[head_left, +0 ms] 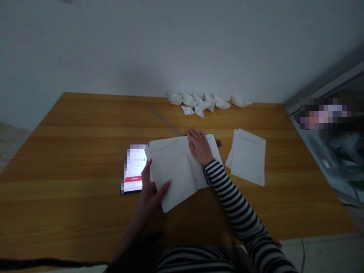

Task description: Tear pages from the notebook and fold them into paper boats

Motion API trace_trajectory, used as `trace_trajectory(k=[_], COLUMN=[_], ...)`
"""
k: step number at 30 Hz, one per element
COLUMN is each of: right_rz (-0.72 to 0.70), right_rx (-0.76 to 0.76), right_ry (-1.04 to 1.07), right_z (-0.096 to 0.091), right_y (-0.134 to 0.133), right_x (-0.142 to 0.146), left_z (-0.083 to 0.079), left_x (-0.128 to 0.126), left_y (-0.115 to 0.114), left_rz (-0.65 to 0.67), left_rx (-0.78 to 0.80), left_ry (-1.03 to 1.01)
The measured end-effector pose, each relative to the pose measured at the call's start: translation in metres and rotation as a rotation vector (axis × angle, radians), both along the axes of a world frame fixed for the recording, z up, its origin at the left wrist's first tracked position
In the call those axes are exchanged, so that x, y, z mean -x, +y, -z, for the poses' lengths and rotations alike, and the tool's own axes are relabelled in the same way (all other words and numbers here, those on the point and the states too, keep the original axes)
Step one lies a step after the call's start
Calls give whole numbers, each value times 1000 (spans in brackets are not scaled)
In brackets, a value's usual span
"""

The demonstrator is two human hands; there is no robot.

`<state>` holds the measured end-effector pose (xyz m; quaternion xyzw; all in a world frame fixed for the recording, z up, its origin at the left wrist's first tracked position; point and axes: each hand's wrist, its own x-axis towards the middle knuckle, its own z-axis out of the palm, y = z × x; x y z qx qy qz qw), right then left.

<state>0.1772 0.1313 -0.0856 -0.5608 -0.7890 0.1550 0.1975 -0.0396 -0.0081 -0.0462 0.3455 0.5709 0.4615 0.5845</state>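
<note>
Well, your notebook [176,167] lies open in the middle of the desk [71,151], turned a little askew, with its pale pages up. Your left hand [150,189] has hold of the left-hand page at its lower outer corner: the thumb runs up along the page's edge and a finger [166,184] lies over the paper, so the fingers are closed on that page. Your right hand [199,146] rests flat on the right-hand page near the spine, palm down, fingers stretched out and slightly apart, gripping nothing; a striped sleeve [227,189] covers the arm behind it.

Just beside your left hand, touching the notebook's left edge, a phone [133,174] lies face up with its screen lit (a red band shows low on it). To the right of the notebook, apart from it, sits a small stack of sheets [248,155], fanned a little. A thin ruler [163,119] lies slantwise behind the notebook, its near end close to your right fingertips. Further back, against the wall, a cluster of folded white paper shapes [199,101] stands in a loose row. The light is dim, and the clutter off the desk's right end is too blurred to tell.
</note>
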Motion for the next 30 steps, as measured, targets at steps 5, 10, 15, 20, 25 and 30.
trace_trajectory(k=[5,10,15,20,25,30], right_rz=[0,4,7,3,3,4], right_rx=[0,-4,-8,1,-7,-17], right_ry=[9,-3,-5,-2,-6,-3], right_z=[-2,-2,0,-1,-1,0], right_y=[-2,-1,0,0,1,0], right_x=[1,0,-2,-2,-2,-2], left_z=[-9,-14,-12,-10,-12,-14], left_x=[-1,-3,-1,1,3,1], left_y=[2,1,-1,0,2,0], left_rz=[119,109,65,64,63,46], left_rx=[60,78,64,77,72,84], left_ry=[20,-28,-29,-58,-81,-78])
